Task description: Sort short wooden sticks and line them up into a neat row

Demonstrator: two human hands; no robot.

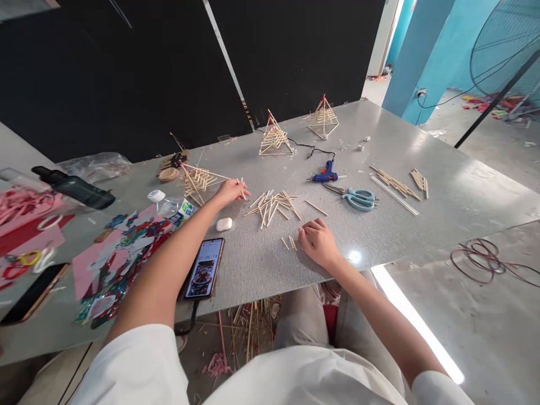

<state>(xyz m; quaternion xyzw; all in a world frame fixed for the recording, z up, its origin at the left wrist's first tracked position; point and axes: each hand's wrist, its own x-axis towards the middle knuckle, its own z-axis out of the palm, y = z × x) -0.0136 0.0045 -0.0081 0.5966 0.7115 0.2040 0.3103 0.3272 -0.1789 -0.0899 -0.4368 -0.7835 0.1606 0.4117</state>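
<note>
My left hand (231, 190) is stretched out over the grey table (442, 191) and pinches a few thin wooden sticks (242, 189) at the tip of a half-built stick frame (196, 180) that lies on its side. My right hand (318, 241) rests knuckles up on the table with fingers curled, touching two short stick pieces (289, 243). A loose pile of cut sticks (272, 204) lies between the two hands. Two finished stick pyramids (274, 136) (323, 117) stand at the back.
A blue glue gun (325, 173) with its black cord and teal scissors (356, 198) lie right of the pile. Long sticks (395, 184) lie farther right. A phone (205, 268), a white case (224, 224), a water bottle (174, 207) and coloured paper scraps (113, 253) sit at my left.
</note>
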